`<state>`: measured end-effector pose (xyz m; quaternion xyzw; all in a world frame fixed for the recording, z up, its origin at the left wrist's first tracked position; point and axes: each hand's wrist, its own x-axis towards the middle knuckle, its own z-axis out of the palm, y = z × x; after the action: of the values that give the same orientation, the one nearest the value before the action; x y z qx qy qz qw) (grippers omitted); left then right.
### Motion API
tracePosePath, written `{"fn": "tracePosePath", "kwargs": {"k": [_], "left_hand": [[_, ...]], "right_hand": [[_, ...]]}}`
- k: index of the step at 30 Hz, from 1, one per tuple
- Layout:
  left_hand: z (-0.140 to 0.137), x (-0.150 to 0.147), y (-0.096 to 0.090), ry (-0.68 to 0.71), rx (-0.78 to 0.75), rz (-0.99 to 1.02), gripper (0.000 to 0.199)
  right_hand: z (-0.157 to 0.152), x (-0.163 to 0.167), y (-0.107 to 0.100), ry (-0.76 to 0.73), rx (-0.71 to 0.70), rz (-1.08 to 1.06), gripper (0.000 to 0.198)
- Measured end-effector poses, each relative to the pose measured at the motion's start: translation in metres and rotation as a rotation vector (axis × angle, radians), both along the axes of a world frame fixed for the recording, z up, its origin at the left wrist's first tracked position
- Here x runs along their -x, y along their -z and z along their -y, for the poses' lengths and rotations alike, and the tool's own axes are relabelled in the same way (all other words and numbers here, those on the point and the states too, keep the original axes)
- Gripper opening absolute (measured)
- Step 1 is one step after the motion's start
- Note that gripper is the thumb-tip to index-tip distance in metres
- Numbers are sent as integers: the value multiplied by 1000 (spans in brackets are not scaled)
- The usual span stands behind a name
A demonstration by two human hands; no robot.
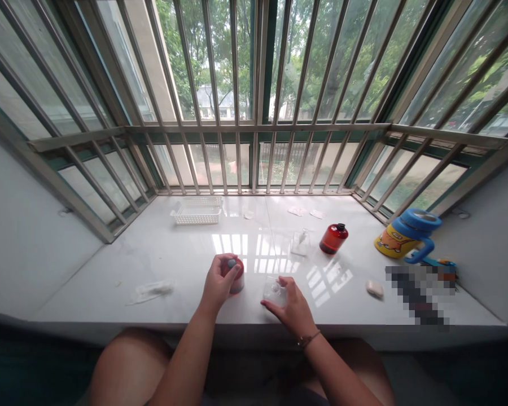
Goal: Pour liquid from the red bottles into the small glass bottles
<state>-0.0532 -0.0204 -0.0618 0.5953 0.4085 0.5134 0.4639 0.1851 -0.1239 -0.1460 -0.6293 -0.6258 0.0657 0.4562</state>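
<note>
On the white sill, my left hand (pixel 218 282) is wrapped around a translucent red bottle (pixel 237 283) with a dark cap, its thumb up near the cap. To the right of it, my right hand (pixel 294 304) grips a clear plastic packet (pixel 273 290) between thumb and fingers; its contents are too faint to make out. Farther back stands a second red bottle (pixel 333 239) with a black top, tilted in the view. Beside that bottle lies another clear packet (pixel 300 242) with a pale piece inside.
A white perforated basket (pixel 197 211) sits at the back left. Crumpled clear wrapping (pixel 152 291) lies at the left. On the right are a blue and yellow mug (pixel 407 234), a small pale case (pixel 374 289) and a blurred-out dark object (pixel 419 296). Metal bars (pixel 258 129) close off the window.
</note>
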Motion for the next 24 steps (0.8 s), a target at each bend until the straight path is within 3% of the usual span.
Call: {"fn": "tracePosePath", "kwargs": {"k": [4,9,12,16,21,24], "left_hand": [[1,-1,-3,-12,19,15,44],[3,-2,-5,-16,14,-7,33],[3,-2,-5,-32,12,74,38],[3,-1,-5,-17,9,-32,39],[2,-2,-2,-40,10,76,37],[1,-2,-1,-30,4,34,42]], "right_hand": [[0,0,-1,7,-4,6,71],[0,0,0,-3,0,2,72],[0,-1,1,-10,22,-6,72],[0,-1,2,-13,33,-12,72],[0,-1,3,-14,30,-7,73],[-1,-1,3,-16,25,-8,73]]}}
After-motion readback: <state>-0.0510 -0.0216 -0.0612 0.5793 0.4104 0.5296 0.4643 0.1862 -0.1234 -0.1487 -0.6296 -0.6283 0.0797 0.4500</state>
